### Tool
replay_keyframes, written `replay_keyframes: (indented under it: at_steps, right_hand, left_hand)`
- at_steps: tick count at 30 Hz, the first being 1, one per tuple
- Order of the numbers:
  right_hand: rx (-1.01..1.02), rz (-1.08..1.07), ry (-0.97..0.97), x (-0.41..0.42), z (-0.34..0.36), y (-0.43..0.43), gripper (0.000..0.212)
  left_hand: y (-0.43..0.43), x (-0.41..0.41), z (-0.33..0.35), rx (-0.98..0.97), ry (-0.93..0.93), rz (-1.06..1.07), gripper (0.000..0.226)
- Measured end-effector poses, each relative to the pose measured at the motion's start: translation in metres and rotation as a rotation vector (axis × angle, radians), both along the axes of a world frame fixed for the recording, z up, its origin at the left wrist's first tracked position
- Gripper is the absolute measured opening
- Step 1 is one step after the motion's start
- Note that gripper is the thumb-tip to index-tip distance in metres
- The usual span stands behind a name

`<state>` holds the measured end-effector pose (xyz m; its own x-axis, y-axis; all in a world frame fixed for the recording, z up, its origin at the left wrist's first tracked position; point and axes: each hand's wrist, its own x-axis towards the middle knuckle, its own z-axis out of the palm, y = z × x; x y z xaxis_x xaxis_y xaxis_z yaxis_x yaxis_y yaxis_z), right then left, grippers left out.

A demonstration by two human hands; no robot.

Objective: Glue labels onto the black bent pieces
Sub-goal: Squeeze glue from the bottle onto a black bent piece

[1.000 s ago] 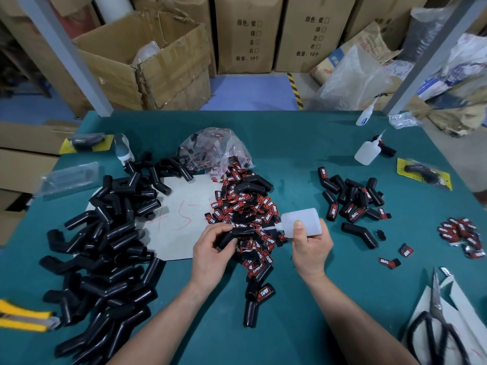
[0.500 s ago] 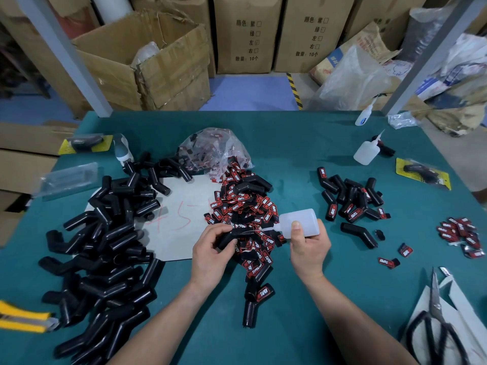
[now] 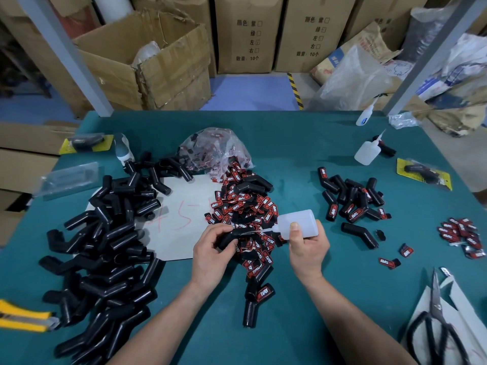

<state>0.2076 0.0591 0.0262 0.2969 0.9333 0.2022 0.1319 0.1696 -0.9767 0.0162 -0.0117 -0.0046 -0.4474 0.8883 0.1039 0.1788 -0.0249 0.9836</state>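
Left hand (image 3: 210, 255) grips black bent piece (image 3: 228, 239) above label heap (image 3: 242, 204), middle of bench (image 3: 290, 143); right hand (image 3: 307, 248) clenched round glue bottle (image 3: 299, 223), nozzle pointing left, tip at piece; bare black pieces (image 3: 105, 246) piled left; labelled pieces (image 3: 350, 201) grouped right; scissors (image 3: 436, 304) at near right corner.
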Motion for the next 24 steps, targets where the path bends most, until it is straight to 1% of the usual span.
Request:
replay_keyframes:
  at_steps: [5,9,13,20,24]
  right_hand:
    - [0.015,0.009,0.011,-0.0005,0.0012,-0.0011,0.029]
    - [0.032,0.031,0.003,-0.0015,0.0033,-0.0023,0.026]
    - [0.020,0.026,0.012,-0.0011,0.0015,-0.0014,0.027]
    - [-0.006,0.025,0.025,-0.0013,-0.0027,-0.0004,0.028]
    - [-0.006,0.034,-0.001,-0.0010,-0.0040,-0.0015,0.027]
  left_hand:
    - [-0.0001,0.0009,0.0000,-0.013,0.014,-0.006,0.055]
    - [-0.0003,0.0011,0.0028,-0.027,0.008,0.004,0.048]
    - [-0.0009,0.0025,0.0062,-0.030,0.007,0.010,0.042]
    - [-0.0018,0.0024,0.0072,-0.028,0.020,0.005,0.044]
    - [-0.0020,0.0025,0.0085,-0.029,0.035,0.010,0.044]
